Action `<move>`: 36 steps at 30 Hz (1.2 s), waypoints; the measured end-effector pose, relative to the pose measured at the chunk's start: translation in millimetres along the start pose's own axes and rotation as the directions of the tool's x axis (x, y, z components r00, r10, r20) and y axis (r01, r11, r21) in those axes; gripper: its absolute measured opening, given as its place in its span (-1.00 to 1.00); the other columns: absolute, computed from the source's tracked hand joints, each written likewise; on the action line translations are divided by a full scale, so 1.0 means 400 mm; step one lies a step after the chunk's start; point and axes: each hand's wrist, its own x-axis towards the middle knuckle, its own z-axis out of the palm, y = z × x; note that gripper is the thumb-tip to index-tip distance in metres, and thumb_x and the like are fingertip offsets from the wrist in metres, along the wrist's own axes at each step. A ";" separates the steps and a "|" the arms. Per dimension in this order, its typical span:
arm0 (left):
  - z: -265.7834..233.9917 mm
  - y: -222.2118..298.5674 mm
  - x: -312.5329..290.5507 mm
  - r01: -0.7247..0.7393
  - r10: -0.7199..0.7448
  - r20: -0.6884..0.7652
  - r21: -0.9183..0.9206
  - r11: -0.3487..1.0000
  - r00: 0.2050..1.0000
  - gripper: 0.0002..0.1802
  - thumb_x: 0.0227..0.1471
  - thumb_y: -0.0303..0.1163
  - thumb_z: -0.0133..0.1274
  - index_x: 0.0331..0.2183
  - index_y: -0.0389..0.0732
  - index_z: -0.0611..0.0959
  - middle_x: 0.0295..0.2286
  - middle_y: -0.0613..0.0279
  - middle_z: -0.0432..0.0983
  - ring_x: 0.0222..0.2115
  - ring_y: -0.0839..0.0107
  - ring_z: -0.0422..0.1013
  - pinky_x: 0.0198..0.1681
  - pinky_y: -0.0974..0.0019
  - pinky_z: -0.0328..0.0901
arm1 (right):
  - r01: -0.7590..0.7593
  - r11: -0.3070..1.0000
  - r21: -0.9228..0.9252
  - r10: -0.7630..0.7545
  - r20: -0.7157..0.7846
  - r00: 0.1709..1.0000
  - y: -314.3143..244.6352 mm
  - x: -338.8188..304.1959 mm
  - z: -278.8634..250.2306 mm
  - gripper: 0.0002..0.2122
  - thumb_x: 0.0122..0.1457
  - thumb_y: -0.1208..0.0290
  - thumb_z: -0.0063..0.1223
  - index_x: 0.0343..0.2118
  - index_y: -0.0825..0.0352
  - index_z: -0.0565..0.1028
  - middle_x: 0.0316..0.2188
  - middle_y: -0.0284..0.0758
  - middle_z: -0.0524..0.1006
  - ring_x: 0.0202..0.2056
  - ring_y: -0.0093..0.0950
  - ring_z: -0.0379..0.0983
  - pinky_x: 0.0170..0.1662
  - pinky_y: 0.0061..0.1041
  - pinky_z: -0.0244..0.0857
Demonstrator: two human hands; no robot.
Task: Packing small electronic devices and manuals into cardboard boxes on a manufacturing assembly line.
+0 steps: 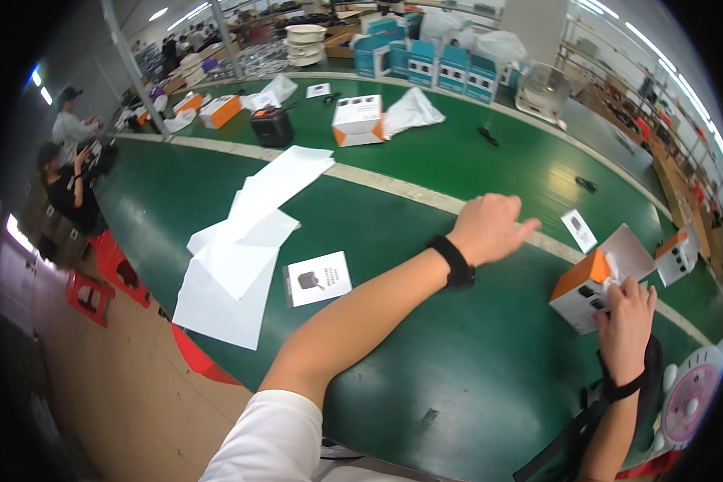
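Note:
My left arm reaches across the green bench, and my left hand point(490, 229) hovers over its middle near the pale strip. One digit is stretched to the right; the others are partly hidden, and nothing shows in the hand. At the right, my right hand point(628, 321) grips the top edge of an orange and white carton point(580, 291), whose flap stands up. Something white, perhaps plastic, shows at the carton's mouth beside my fingers. A small printed white card point(578, 230) lies just beyond that carton. Both wrists wear black bands.
White sheets point(233, 265) and a printed leaflet point(317, 279) lie at the left. Farther back are a black device point(272, 127), another carton point(357, 120), a plastic bag point(412, 112) and black cables point(586, 184). A pink fan point(691, 395) stands near my right forearm. People sit at the far left.

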 end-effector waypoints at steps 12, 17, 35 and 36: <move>-0.010 -0.135 0.004 0.413 -0.436 -0.063 -0.221 0.883 0.898 -0.71 -0.09 -0.27 0.12 -0.61 -0.32 0.59 -0.59 -0.08 0.52 -0.49 0.02 0.48 -0.35 0.11 0.38 | -0.238 0.959 -0.155 0.223 -0.107 0.969 0.154 0.360 0.346 -0.46 -0.03 0.47 0.13 0.06 0.30 0.24 0.04 -0.15 0.30 0.05 -0.17 0.24 0.02 -0.12 0.17; -0.010 -0.191 -0.010 0.510 -0.530 -0.022 -0.243 0.825 0.848 -0.72 -0.09 -0.28 0.12 -0.60 -0.32 0.59 -0.58 -0.06 0.53 -0.49 0.03 0.48 -0.36 0.10 0.37 | 0.221 0.889 0.402 -0.121 -0.258 0.958 -0.150 0.408 0.234 -0.65 0.01 0.44 0.11 -0.11 0.38 0.39 -0.15 -0.14 0.46 -0.10 -0.15 0.38 -0.04 -0.26 0.25; 0.138 -0.334 -0.052 0.162 -0.514 -0.099 -0.883 0.440 0.852 -0.61 0.10 -0.20 -0.04 -0.08 -0.21 0.49 -0.15 0.09 0.50 -0.07 0.16 0.38 -0.02 0.12 0.26 | 0.535 0.466 0.705 -0.584 -0.210 0.785 -1.191 0.915 -0.019 -0.19 -0.13 0.02 0.27 0.08 0.54 0.25 -0.05 0.06 0.42 -0.02 -0.12 0.38 0.04 -0.34 0.27; 0.128 -0.273 -0.040 0.175 -0.377 -0.167 -0.670 0.721 0.911 -0.72 0.09 -0.23 -0.04 -0.21 -0.21 0.49 -0.24 0.04 0.48 -0.15 0.17 0.39 -0.09 0.13 0.26 | 0.489 0.585 0.646 -0.612 -0.044 0.790 -1.147 0.935 0.044 -0.21 -0.17 0.02 0.29 0.04 0.52 0.28 -0.05 0.06 0.42 -0.01 -0.10 0.37 0.06 -0.31 0.25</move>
